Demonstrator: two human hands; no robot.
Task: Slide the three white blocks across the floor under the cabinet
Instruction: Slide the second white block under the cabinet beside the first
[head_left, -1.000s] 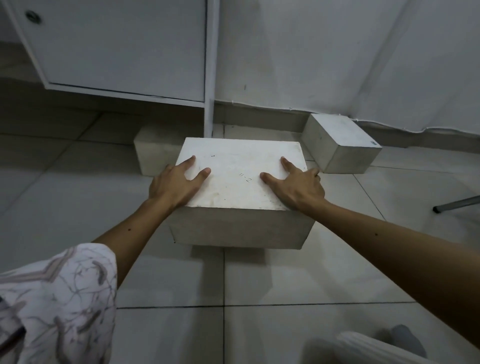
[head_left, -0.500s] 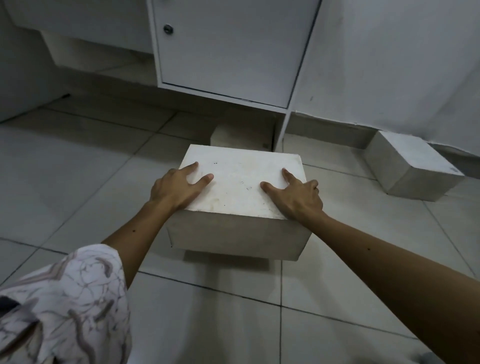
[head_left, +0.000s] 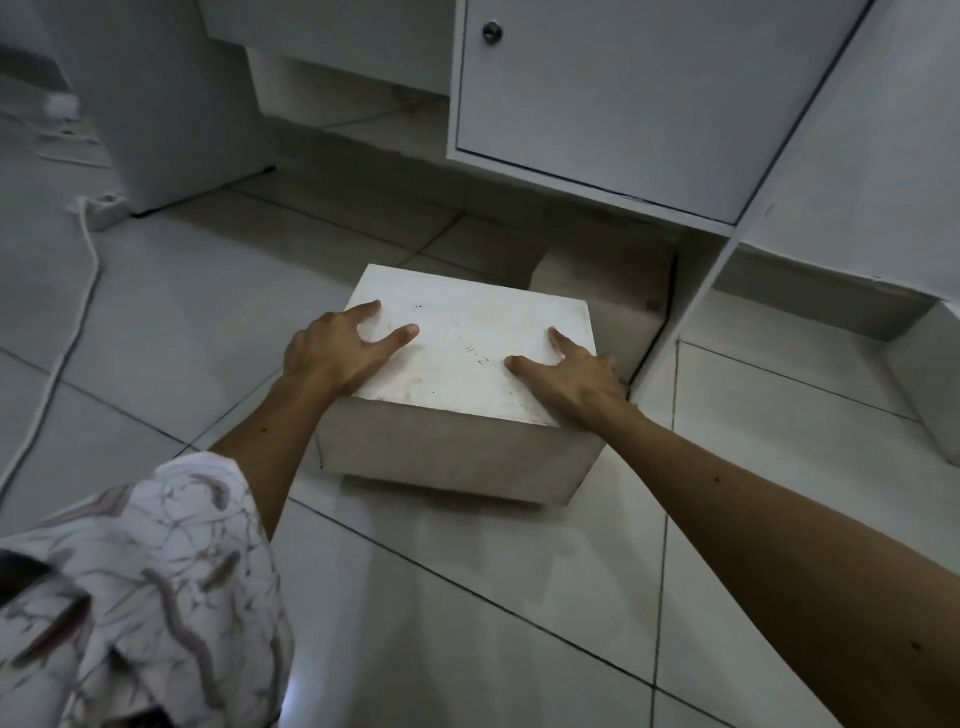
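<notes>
White block (head_left: 467, 358) sits on the tiled floor (head_left: 467, 597), far corner aimed under the cabinet (head_left: 623, 104). Left hand (head_left: 332, 353) and right hand (head_left: 571, 384) lie flat on top, fingers spread, arms stretched forward.

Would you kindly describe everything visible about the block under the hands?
The block is a pale, stone-like cuboid with a scuffed top bearing small dark marks. It sits flat on the tiled floor, skewed to the tile lines, before the cabinet. The left hand and right hand rest on it.
</notes>
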